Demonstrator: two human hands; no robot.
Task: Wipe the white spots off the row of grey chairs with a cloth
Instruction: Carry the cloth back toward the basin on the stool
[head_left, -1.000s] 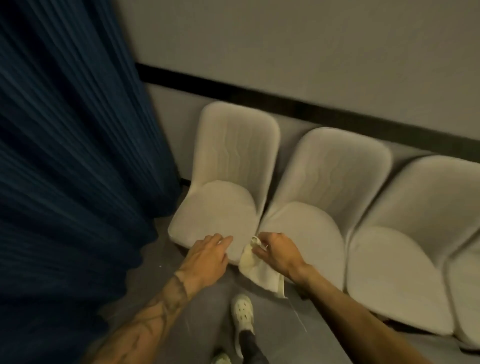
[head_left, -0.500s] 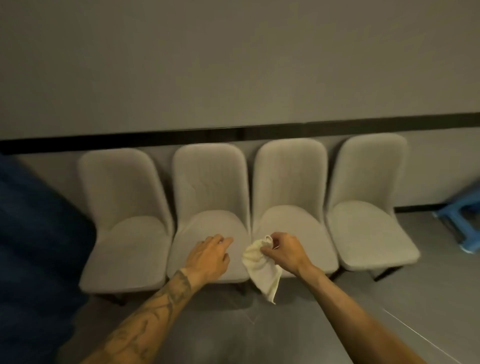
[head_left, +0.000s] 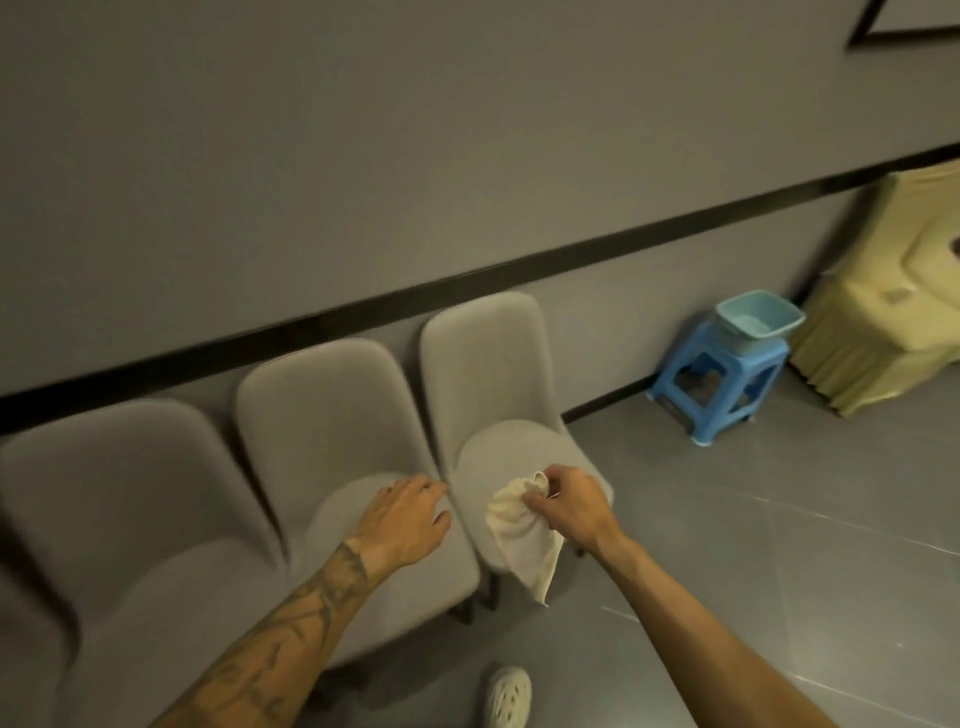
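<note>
Three grey upholstered chairs stand in a row against the wall: the rightmost chair (head_left: 483, 374), the middle chair (head_left: 322, 415) and the left chair (head_left: 114, 493). My right hand (head_left: 569, 506) grips a bunched cream cloth (head_left: 519, 535) over the rightmost chair's seat, and the cloth's free end hangs past the seat's front edge. My left hand (head_left: 402, 522) hovers over the middle chair's seat, fingers apart, holding nothing. No white spots are discernible on the blurred seats.
A blue plastic stool (head_left: 719, 384) with a light-blue basin (head_left: 758, 319) on top stands to the right by the wall. Beyond it is a yellow draped object (head_left: 893, 291). Grey tiled floor (head_left: 753, 545) spreads right. My white shoe (head_left: 509, 696) shows at the bottom.
The view swept right along the row, from the blue curtain at the left end to the right end. Both hands now sit over the rightmost two chairs; the cloth stays in my right hand.
</note>
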